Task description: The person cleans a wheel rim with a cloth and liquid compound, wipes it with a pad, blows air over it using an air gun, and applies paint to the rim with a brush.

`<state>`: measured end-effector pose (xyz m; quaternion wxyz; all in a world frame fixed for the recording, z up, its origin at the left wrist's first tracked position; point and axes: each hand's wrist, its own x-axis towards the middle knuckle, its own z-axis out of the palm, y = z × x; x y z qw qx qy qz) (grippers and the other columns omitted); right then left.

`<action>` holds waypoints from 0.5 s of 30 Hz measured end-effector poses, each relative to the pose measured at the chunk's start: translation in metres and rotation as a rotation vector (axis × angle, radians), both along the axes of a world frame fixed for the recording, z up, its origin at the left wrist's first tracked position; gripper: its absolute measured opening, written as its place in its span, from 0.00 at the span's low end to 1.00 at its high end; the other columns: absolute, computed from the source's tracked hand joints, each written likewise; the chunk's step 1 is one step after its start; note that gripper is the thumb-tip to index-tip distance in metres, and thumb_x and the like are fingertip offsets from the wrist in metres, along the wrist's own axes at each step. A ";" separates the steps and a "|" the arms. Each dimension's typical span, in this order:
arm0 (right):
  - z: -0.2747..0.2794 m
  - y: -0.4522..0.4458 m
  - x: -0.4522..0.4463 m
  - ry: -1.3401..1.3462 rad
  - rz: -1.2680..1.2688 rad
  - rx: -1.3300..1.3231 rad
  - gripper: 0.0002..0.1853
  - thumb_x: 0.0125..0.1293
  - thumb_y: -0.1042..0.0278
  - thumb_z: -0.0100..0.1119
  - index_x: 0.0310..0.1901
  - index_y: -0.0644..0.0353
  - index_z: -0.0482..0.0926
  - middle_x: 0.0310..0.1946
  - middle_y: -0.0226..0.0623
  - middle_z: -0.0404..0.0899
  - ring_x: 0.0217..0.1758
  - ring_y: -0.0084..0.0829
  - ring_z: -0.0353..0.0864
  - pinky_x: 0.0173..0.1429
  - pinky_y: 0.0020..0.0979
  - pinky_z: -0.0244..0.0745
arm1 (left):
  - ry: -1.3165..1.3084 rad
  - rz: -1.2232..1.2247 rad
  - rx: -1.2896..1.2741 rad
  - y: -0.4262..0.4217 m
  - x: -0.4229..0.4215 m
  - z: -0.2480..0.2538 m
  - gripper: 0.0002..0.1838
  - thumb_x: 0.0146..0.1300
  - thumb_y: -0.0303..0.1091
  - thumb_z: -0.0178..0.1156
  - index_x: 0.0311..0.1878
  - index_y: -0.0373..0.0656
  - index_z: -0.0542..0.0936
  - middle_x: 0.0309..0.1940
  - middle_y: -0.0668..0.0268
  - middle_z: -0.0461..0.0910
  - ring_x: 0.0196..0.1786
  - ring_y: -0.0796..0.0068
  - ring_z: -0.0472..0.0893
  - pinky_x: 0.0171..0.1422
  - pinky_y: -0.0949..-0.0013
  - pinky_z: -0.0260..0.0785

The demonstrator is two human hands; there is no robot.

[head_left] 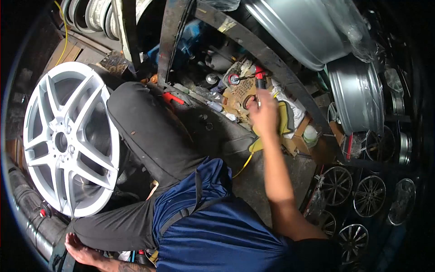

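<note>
The silver alloy wheel [74,139] stands tilted beside the knees, its rim close against the dark trousers [147,122], and neither hand is on it; if a leg shifts, it could roll or tip, since whatever supports it from behind is mostly hidden. The left hand [79,250] lies slack with its fingers extended near the lower knee, grasping nothing that shows, so it might be slow to catch the rim. The right hand [263,111] reaches well away from the wheel, its fingers at the lower end of a red-and-black tool [260,80]; blur hides whether they are closed around it, so I cannot tell how secure any grip is. A loose hold there could let the tool slip, and lifting it carelessly could knock the brown ring [248,101] just beside the fingers or drag the loose litter on the cardboard [244,92]. The yellow cord [245,166] near the yellow-and-grey cloth [284,119] seems liable to snag on an arm or the cardboard box [297,138]. Both hands are bare, so a sharp edge among the clutter could nick skin, and grit carried over might scratch the wheel's bright face.
</note>
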<state>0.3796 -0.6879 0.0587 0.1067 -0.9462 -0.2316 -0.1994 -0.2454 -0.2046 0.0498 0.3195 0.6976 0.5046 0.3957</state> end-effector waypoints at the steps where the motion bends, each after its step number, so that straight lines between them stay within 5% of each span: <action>1: 0.032 -0.018 -0.003 0.163 -0.372 -0.375 0.27 0.61 0.66 0.70 0.62 0.64 0.79 0.53 0.51 0.83 0.58 0.54 0.81 0.62 0.50 0.77 | -0.036 0.102 -0.146 0.012 -0.001 -0.007 0.25 0.82 0.41 0.49 0.69 0.30 0.74 0.61 0.51 0.82 0.60 0.60 0.81 0.71 0.57 0.71; 3: 0.018 -0.093 0.020 0.005 -0.517 -0.618 0.23 0.65 0.59 0.67 0.59 0.60 0.81 0.54 0.49 0.83 0.57 0.48 0.84 0.58 0.51 0.79 | -0.053 0.221 -0.226 0.011 0.024 0.001 0.22 0.82 0.40 0.50 0.64 0.31 0.78 0.53 0.55 0.86 0.54 0.63 0.84 0.66 0.60 0.74; 4: 0.014 -0.116 0.030 0.123 -0.606 -0.801 0.17 0.67 0.56 0.64 0.51 0.58 0.85 0.47 0.45 0.87 0.49 0.48 0.88 0.51 0.51 0.83 | -0.019 0.245 -0.161 0.003 0.050 0.008 0.21 0.81 0.40 0.50 0.61 0.31 0.82 0.48 0.58 0.88 0.51 0.66 0.85 0.63 0.62 0.75; 6: -0.022 -0.178 0.059 0.112 -0.608 -0.567 0.14 0.72 0.58 0.57 0.38 0.58 0.87 0.32 0.47 0.88 0.35 0.55 0.89 0.39 0.54 0.83 | -0.232 0.190 -0.203 0.007 0.062 0.028 0.19 0.81 0.40 0.52 0.58 0.33 0.82 0.50 0.59 0.87 0.53 0.67 0.84 0.65 0.61 0.74; 8: 0.036 -0.098 0.024 0.170 -0.538 -0.483 0.16 0.76 0.57 0.53 0.46 0.59 0.85 0.43 0.58 0.86 0.49 0.55 0.87 0.49 0.49 0.81 | -0.565 -0.002 -0.266 0.017 0.066 0.039 0.15 0.82 0.39 0.52 0.51 0.36 0.82 0.47 0.58 0.85 0.51 0.66 0.83 0.65 0.59 0.73; 10: 0.066 -0.051 0.017 0.305 -0.367 -0.415 0.17 0.76 0.57 0.54 0.48 0.63 0.83 0.47 0.56 0.86 0.54 0.50 0.86 0.54 0.46 0.79 | -0.669 -0.137 -0.244 0.021 0.083 0.050 0.17 0.82 0.39 0.51 0.49 0.35 0.84 0.47 0.56 0.86 0.51 0.65 0.85 0.62 0.58 0.76; 13: 0.082 0.008 0.003 0.909 -0.002 0.481 0.20 0.78 0.55 0.55 0.47 0.68 0.83 0.39 0.44 0.88 0.45 0.37 0.87 0.54 0.36 0.79 | -0.822 -0.270 -0.257 0.029 0.129 0.066 0.16 0.81 0.39 0.52 0.51 0.36 0.83 0.46 0.57 0.86 0.51 0.65 0.85 0.63 0.58 0.76; 15: 0.102 0.076 -0.039 0.992 0.071 0.925 0.21 0.79 0.54 0.54 0.47 0.69 0.83 0.41 0.41 0.88 0.44 0.33 0.87 0.51 0.34 0.80 | -0.880 -0.318 -0.363 0.052 0.151 0.073 0.16 0.80 0.40 0.53 0.49 0.36 0.83 0.46 0.58 0.87 0.50 0.65 0.86 0.63 0.58 0.76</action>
